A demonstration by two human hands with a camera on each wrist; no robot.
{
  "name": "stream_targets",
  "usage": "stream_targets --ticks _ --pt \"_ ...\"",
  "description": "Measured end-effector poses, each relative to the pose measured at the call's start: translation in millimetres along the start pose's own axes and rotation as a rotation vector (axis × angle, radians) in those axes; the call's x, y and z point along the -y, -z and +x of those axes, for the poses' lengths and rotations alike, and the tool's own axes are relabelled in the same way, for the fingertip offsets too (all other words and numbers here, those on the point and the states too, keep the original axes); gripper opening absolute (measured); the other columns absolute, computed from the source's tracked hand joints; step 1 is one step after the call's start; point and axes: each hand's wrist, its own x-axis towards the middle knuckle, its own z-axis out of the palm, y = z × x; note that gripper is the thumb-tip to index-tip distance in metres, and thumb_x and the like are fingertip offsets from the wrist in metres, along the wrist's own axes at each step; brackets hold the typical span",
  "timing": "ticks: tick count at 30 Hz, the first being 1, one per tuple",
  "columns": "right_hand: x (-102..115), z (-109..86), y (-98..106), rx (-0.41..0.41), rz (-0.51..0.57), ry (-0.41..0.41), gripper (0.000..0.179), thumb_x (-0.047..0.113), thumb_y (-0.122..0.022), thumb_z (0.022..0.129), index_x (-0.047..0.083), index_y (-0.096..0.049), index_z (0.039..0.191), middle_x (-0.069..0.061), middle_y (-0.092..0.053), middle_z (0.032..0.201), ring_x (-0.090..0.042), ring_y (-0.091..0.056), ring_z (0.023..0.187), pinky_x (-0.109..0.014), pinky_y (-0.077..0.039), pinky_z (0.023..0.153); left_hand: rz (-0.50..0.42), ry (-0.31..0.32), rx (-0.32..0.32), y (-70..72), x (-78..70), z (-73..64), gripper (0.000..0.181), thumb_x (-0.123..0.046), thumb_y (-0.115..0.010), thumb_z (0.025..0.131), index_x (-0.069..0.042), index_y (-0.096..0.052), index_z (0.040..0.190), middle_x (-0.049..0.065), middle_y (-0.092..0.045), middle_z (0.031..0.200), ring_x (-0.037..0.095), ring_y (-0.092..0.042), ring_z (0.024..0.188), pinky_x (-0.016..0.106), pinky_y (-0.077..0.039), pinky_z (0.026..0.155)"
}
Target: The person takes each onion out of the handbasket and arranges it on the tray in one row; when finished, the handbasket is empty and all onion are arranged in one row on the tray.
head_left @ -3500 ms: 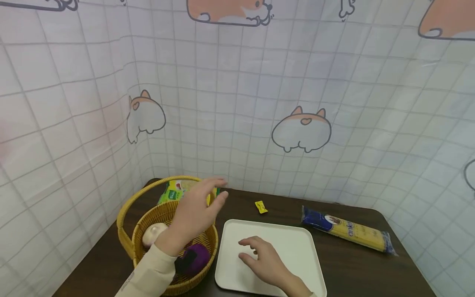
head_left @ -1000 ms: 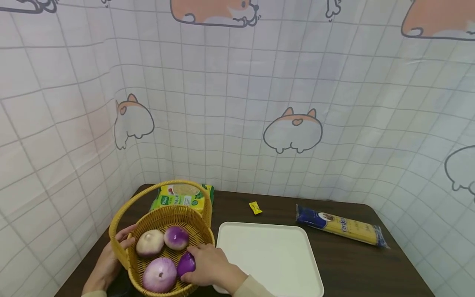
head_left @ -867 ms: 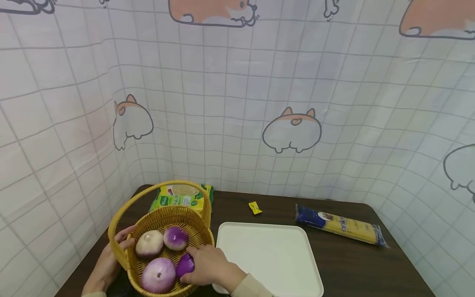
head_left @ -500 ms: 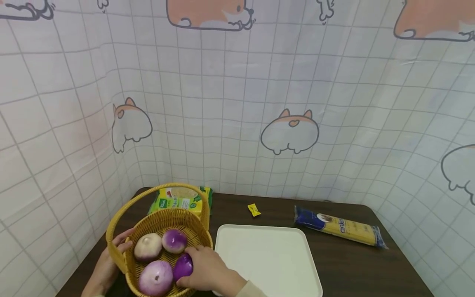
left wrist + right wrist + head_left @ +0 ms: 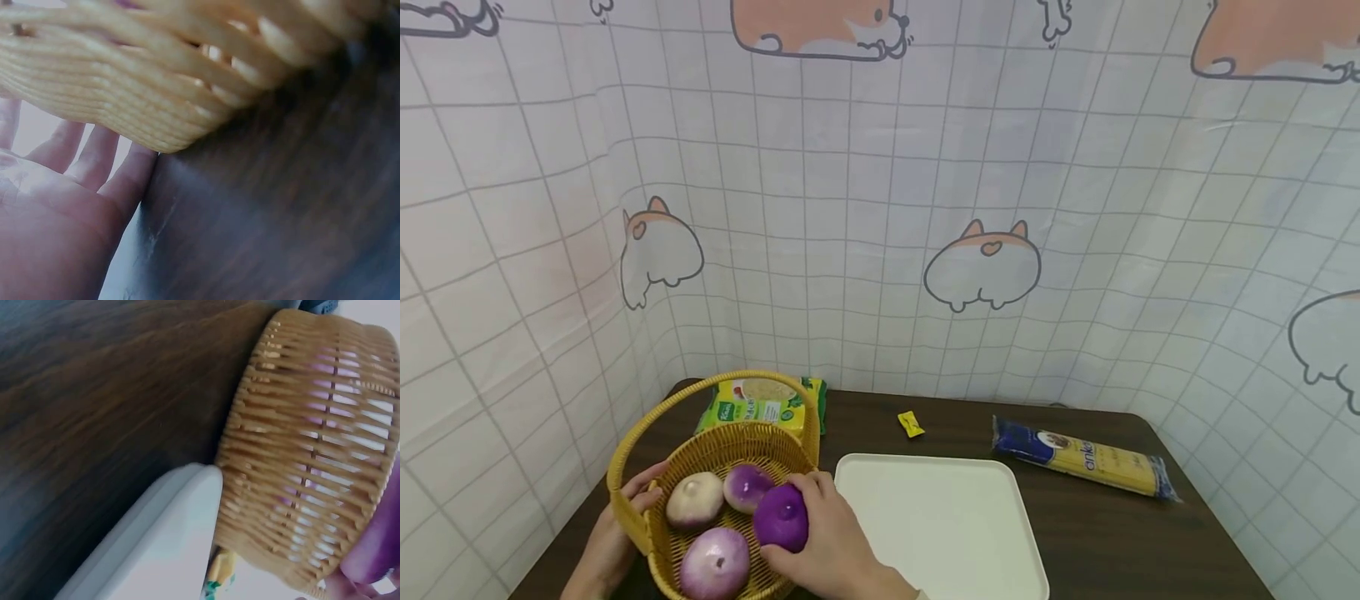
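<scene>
In the head view, my right hand (image 5: 835,542) grips a deep purple onion (image 5: 781,518) by its right side, with the fingertips at its top and the thumb below. It is held over the right part of the wicker basket (image 5: 737,435). Three more onions lie in the basket: a whitish onion (image 5: 696,500), a small purple and white onion (image 5: 748,487) and a large pale purple onion (image 5: 717,563). My left hand (image 5: 613,533) holds the basket's left side near the handle's foot. In the left wrist view, its fingers (image 5: 94,156) reach behind the basket wall; their tips are hidden.
A white tray (image 5: 940,525) lies right of the basket, close to its wall. Behind the basket is a green and yellow packet (image 5: 767,404). A small yellow wrapped piece (image 5: 911,424) and a blue and yellow pasta pack (image 5: 1086,458) lie on the dark table (image 5: 1120,542).
My right hand, first over the tray, came into the basket and took the deep purple onion, which has now risen and turned. My left hand moved from above the basket to its left side.
</scene>
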Motion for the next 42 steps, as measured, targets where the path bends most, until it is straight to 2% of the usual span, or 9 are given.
stream_targets --ticks 5,9,14,19,24,35,42 --pt "-5.4 -0.8 10.4 -0.118 0.086 -0.014 0.073 0.053 -0.073 0.079 0.028 -0.041 0.140 0.007 -0.043 0.127 -0.010 -0.054 0.105 -0.028 -0.052 0.083 -0.006 0.009 0.001 0.4 -1.8 -0.7 0.044 -0.012 -0.041 0.105 -0.006 -0.040 0.148 -0.009 -0.055 0.124 0.002 -0.054 0.110 0.021 -0.049 0.087" --pt "-18.2 -0.1 17.9 -0.202 0.138 -0.047 0.075 0.046 -0.074 0.081 0.026 -0.038 0.144 0.005 -0.041 0.132 -0.014 -0.056 0.109 -0.029 -0.053 0.082 -0.014 0.008 0.002 0.0 -3.5 -0.3 0.043 -0.011 -0.040 0.105 -0.007 -0.042 0.147 -0.009 -0.055 0.123 0.003 -0.055 0.108 0.021 -0.049 0.086" --pt "-41.1 -1.5 24.1 -0.249 0.120 -0.132 0.077 0.043 -0.075 0.081 0.022 -0.038 0.145 -0.001 -0.043 0.134 -0.019 -0.058 0.111 -0.038 -0.054 0.083 0.003 0.006 -0.030 0.0 -2.2 -2.1 0.041 -0.011 -0.041 0.105 -0.011 -0.046 0.146 -0.012 -0.055 0.123 0.002 -0.053 0.109 0.019 -0.048 0.086" --pt "-65.5 -4.2 26.6 -0.234 0.077 -0.219 0.078 0.043 -0.077 0.079 0.014 -0.041 0.143 -0.008 -0.047 0.132 -0.026 -0.058 0.111 -0.048 -0.053 0.084 0.007 0.021 -0.043 -0.3 -1.4 -2.3 0.041 -0.012 -0.041 0.105 -0.011 -0.047 0.145 -0.012 -0.056 0.122 0.002 -0.054 0.108 0.020 -0.048 0.085" --pt "-80.8 -7.6 26.4 -0.216 0.050 -0.260 0.081 0.041 -0.078 0.077 0.005 -0.044 0.141 -0.013 -0.052 0.132 -0.031 -0.058 0.113 -0.051 -0.050 0.087 0.000 0.040 -0.025 -0.2 -1.9 -0.5 0.043 -0.013 -0.041 0.105 -0.007 -0.042 0.148 -0.010 -0.055 0.124 0.002 -0.054 0.109 0.021 -0.048 0.087" --pt "-88.5 -7.7 24.1 -0.122 0.022 -0.245 0.082 0.037 -0.081 0.075 0.000 -0.046 0.139 -0.020 -0.056 0.132 -0.038 -0.057 0.114 -0.054 -0.048 0.090 0.027 0.058 -0.041 0.6 -1.2 0.7 0.043 -0.015 -0.042 0.105 -0.009 -0.042 0.148 -0.011 -0.054 0.124 0.001 -0.053 0.110 0.021 -0.048 0.087" --pt "-87.7 -4.7 21.7 -0.077 0.022 -0.243 0.082 0.035 -0.081 0.076 0.000 -0.045 0.140 -0.020 -0.054 0.134 -0.037 -0.055 0.117 -0.054 -0.047 0.093 0.026 0.064 -0.048 -1.8 -3.4 -0.3 0.045 -0.015 -0.042 0.105 -0.005 -0.038 0.149 -0.010 -0.055 0.123 0.001 -0.054 0.110 0.021 -0.048 0.087"
